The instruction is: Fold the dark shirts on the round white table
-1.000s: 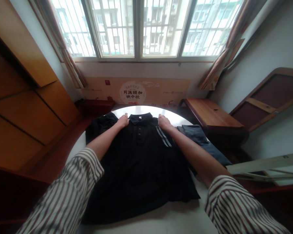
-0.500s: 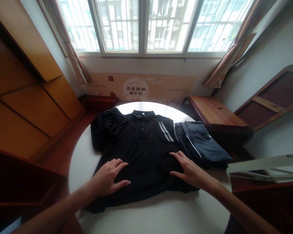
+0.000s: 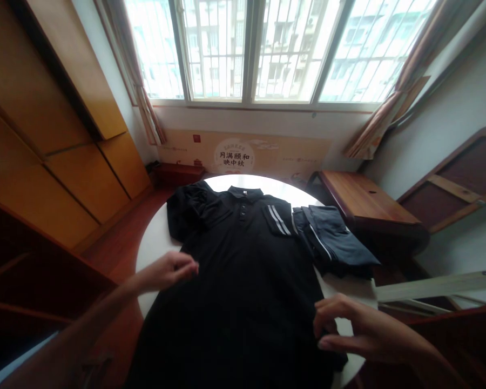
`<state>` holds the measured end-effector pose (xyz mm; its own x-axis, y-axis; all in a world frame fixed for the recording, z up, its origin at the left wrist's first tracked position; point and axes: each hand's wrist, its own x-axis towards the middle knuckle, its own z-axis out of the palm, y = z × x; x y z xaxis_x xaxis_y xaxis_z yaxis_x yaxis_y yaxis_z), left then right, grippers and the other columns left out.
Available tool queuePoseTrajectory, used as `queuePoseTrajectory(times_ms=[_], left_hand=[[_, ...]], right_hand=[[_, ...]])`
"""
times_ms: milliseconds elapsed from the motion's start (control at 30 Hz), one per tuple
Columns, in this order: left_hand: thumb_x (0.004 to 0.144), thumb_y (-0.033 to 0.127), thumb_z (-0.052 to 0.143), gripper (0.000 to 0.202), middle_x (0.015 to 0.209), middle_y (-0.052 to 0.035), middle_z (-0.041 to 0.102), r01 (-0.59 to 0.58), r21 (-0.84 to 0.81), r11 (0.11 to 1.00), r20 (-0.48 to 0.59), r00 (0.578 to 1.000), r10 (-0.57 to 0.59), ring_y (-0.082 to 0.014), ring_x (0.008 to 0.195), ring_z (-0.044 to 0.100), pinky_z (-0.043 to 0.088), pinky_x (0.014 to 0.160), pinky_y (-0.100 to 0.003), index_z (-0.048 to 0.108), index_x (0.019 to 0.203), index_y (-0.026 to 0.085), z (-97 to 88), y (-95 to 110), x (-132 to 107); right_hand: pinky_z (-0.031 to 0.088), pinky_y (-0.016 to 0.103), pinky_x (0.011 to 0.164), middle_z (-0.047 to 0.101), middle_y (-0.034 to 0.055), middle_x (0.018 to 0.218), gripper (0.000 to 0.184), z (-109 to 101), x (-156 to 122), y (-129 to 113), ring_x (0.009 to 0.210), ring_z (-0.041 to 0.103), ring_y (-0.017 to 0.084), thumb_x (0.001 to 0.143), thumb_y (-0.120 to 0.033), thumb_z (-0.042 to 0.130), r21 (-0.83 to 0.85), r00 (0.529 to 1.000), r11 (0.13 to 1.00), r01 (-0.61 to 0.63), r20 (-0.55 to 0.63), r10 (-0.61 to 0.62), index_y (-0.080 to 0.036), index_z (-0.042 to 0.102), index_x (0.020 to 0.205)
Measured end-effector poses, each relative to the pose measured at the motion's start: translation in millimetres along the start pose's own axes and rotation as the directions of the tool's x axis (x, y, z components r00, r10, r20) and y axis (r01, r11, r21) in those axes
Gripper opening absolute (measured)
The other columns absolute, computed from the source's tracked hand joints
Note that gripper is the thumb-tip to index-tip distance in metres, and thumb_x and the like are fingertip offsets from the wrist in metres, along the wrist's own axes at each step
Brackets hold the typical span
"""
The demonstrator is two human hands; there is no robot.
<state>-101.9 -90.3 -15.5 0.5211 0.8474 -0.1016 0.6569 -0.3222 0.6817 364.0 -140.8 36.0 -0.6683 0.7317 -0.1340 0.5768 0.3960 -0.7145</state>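
Note:
A black long-sleeved polo shirt lies front up on a round white table, collar at the far side. One sleeve is bunched at its left; the striped cuff of the other lies across its chest. Over the shirt's left side is my left hand, fingers closed in a pinch; whether cloth is between the fingertips is hidden. My right hand is curled at the shirt's right edge, thumb and fingertips closed against the black cloth. The lower part of the shirt runs out of view at the bottom.
Dark grey folded clothing with a white stripe sits right of the shirt. A wooden side table stands behind it. Wooden cabinets are at the left, and a barred window is ahead.
The shirt's lower part now reaches much nearer to me, its hem beyond the frame. My spread hands have closed; the right moved outward and nearer. The view has shifted slightly.

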Motion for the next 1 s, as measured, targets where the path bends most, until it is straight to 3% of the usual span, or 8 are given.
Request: queuePoseTrajectory(times_ms=[67, 133, 233, 367, 500, 633, 800, 1000], left_hand=[[0.096, 0.046, 0.044, 0.04, 0.104, -0.0082, 0.071, 0.158, 0.039, 0.987, -0.413, 0.902, -0.128, -0.0214, 0.094, 0.066, 0.052, 0.085, -0.031, 0.066, 0.113, 0.017, -25.2, -29, 41], [0.092, 0.04, 0.05, 0.045, 0.126, -0.0161, 0.063, 0.411, 0.063, 0.909, -0.68, 0.685, -0.262, -0.028, 0.118, 0.059, 0.047, 0.099, -0.038, 0.059, 0.126, 0.013, -47.5, -55, 82], [0.082, 0.044, 0.064, 0.074, 0.134, -0.0275, 0.055, 0.669, -0.017, 0.743, -0.724, 0.505, -0.471, -0.0351, 0.128, 0.052, 0.044, 0.103, -0.04, 0.044, 0.138, 0.001, -69.1, -81, 126], [0.073, 0.041, 0.071, 0.07, 0.124, -0.0286, 0.062, 0.713, 0.031, 0.701, -0.678, 0.53, -0.51, -0.0392, 0.118, 0.059, 0.05, 0.093, -0.038, 0.055, 0.127, -0.001, -80.5, -97, 147], [0.071, 0.032, 0.068, 0.042, 0.111, -0.0181, 0.072, 0.681, 0.069, 0.729, -0.668, 0.574, -0.474, -0.034, 0.107, 0.066, 0.053, 0.089, -0.032, 0.071, 0.106, 0.009, -92.6, -107, 139], [0.073, 0.03, 0.063, 0.04, 0.11, -0.0152, 0.073, 0.69, 0.075, 0.72, -0.716, 0.54, -0.442, -0.0318, 0.108, 0.066, 0.052, 0.091, -0.033, 0.073, 0.105, 0.01, -112.7, -118, 112], [0.07, 0.036, 0.065, 0.038, 0.1, -0.0178, 0.074, 0.774, 0.015, 0.633, -0.758, 0.422, -0.498, -0.0345, 0.101, 0.068, 0.054, 0.087, -0.037, 0.073, 0.096, 0.009, -142.5, -142, 76], [0.075, 0.056, 0.062, 0.07, 0.122, -0.027, 0.064, 0.783, 0.003, 0.622, -0.727, 0.429, -0.536, -0.04, 0.118, 0.059, 0.05, 0.094, -0.046, 0.061, 0.123, 0.006, -139.7, -133, 95]], right_hand=[[0.046, 0.025, 0.065, 0.061, 0.0026, 0.072, 0.039, 6, 14, 2, 0.068, 0.057, 0.015, 0.087, -0.055, 0.061, -0.071, 0.999, 0.997, -0.006, -0.032, 0.004, -0.019, 0.072, 0.081], [0.043, 0.024, 0.06, 0.058, 0.0014, 0.069, 0.04, 14, 32, 6, 0.063, 0.053, 0.013, 0.092, -0.052, 0.055, -0.128, 0.998, 0.992, -0.018, -0.066, 0.01, -0.017, 0.07, 0.08], [0.044, 0.024, 0.062, 0.059, 0.0023, 0.077, 0.037, 30, 55, 10, 0.065, 0.055, 0.012, 0.097, -0.046, 0.049, -0.16, 0.991, 0.987, -0.006, -0.131, -0.015, -0.017, 0.068, 0.083], [0.046, 0.029, 0.082, 0.061, 0.0057, 0.097, 0.027, 48, 67, 14, 0.088, 0.061, 0.017, 0.097, -0.04, 0.05, -0.256, 0.979, 0.966, 0.044, -0.181, -0.093, -0.02, 0.068, 0.095], [0.044, 0.026, 0.07, 0.06, 0.0023, 0.084, 0.029, 59, 59, 19, 0.075, 0.059, 0.014, 0.097, -0.04, 0.051, -0.315, 0.993, 0.947, 0.06, -0.076, -0.088, -0.02, 0.062, 0.079], [0.041, 0.025, 0.064, 0.058, 0.0009, 0.075, 0.036, 60, 44, 30, 0.066, 0.056, 0.012, 0.099, -0.04, 0.048, -0.32, 0.995, 0.946, 0.047, -0.069, -0.073, -0.019, 0.057, 0.071], [0.044, 0.027, 0.066, 0.057, 0.003, 0.079, 0.038, 49, 39, 42, 0.069, 0.057, 0.014, 0.101, -0.041, 0.042, -0.292, 0.973, 0.956, -0.011, -0.225, -0.057, -0.019, 0.059, 0.075], [0.051, 0.033, 0.083, 0.06, 0.0071, 0.098, 0.024, 26, 86, 46, 0.087, 0.062, 0.018, 0.096, -0.037, 0.05, -0.272, 0.909, 0.962, 0.035, -0.391, -0.144, -0.019, 0.065, 0.091]])
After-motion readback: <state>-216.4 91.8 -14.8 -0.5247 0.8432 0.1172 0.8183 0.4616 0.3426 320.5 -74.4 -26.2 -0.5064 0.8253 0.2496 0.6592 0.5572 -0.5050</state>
